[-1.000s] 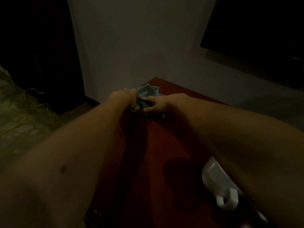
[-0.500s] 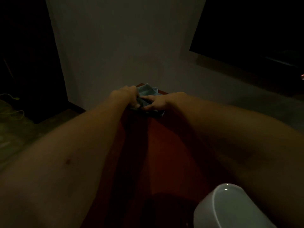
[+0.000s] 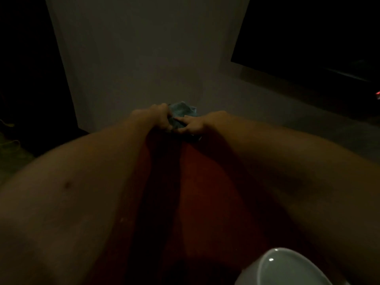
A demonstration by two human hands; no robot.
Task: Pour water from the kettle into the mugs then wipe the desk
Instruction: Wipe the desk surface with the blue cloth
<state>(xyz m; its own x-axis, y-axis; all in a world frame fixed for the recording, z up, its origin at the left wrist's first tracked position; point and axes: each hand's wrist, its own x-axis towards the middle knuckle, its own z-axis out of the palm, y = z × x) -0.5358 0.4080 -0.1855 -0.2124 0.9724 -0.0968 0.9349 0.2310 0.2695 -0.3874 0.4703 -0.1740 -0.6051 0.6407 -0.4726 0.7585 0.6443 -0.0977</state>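
Observation:
The room is dim. A crumpled light-blue cloth (image 3: 182,112) lies at the far end of the dark red desk (image 3: 205,192). My left hand (image 3: 159,117) grips the cloth's left side with curled fingers. Fingers of my right hand (image 3: 194,125) pinch and press its near right part. Both forearms stretch out over the desk and hide much of it. A white mug (image 3: 281,268) stands at the near right, with its open mouth towards me; whether it holds water I cannot tell. No kettle is in view.
A pale wall (image 3: 144,58) rises just behind the desk's far end. A dark opening (image 3: 30,79) lies to the left and a dark panel (image 3: 318,48) at the upper right. Floor with a yellowish cable (image 3: 10,142) shows at the left.
The view has tilted so that the mug now shows its open mouth at the near right. Both hands stay on the cloth at the desk's far end.

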